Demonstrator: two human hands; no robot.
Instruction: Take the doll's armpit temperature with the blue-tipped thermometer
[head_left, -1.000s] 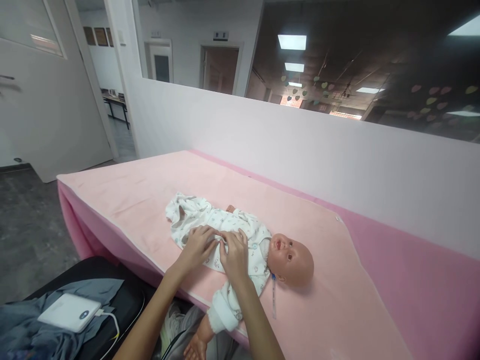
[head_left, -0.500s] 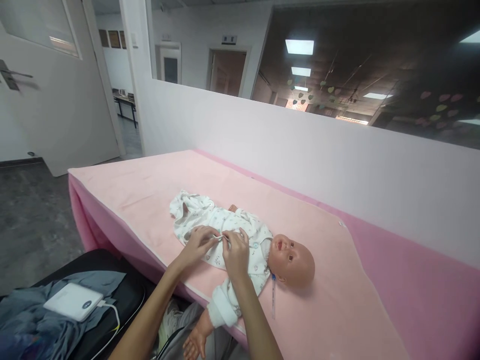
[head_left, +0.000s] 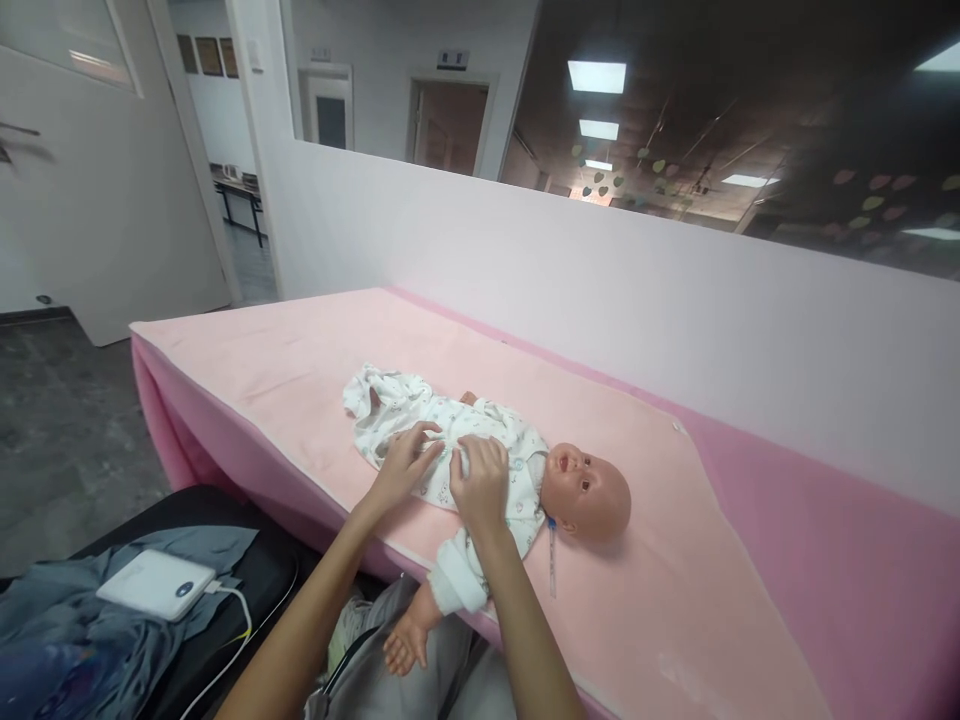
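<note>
A baby doll (head_left: 589,490) lies on its back, head to the right, in a white patterned romper (head_left: 435,405). Over the romper's front, my left hand (head_left: 409,462) has its thumb and fingers apart and holds nothing. Beside it my right hand (head_left: 481,482) is over the chest, fingers bent, with white cloth showing in the gap between thumb and forefinger. The doll's near arm (head_left: 414,628) hangs past the table's front edge, its sleeve (head_left: 459,572) bunched up. The cloth under my palms is hidden.
A pink cover (head_left: 285,350) lies over the table against a white wall (head_left: 600,290) with a window above. A thin clear stick with a blue end (head_left: 553,560) lies near the doll's neck. On a black chair at left, a white power bank (head_left: 156,584) with a cable rests on grey cloth.
My fingertips, pinching the romper's edge together before, have come apart and let go of the cloth. The view has tilted slightly down; the doll lies in the same place.
</note>
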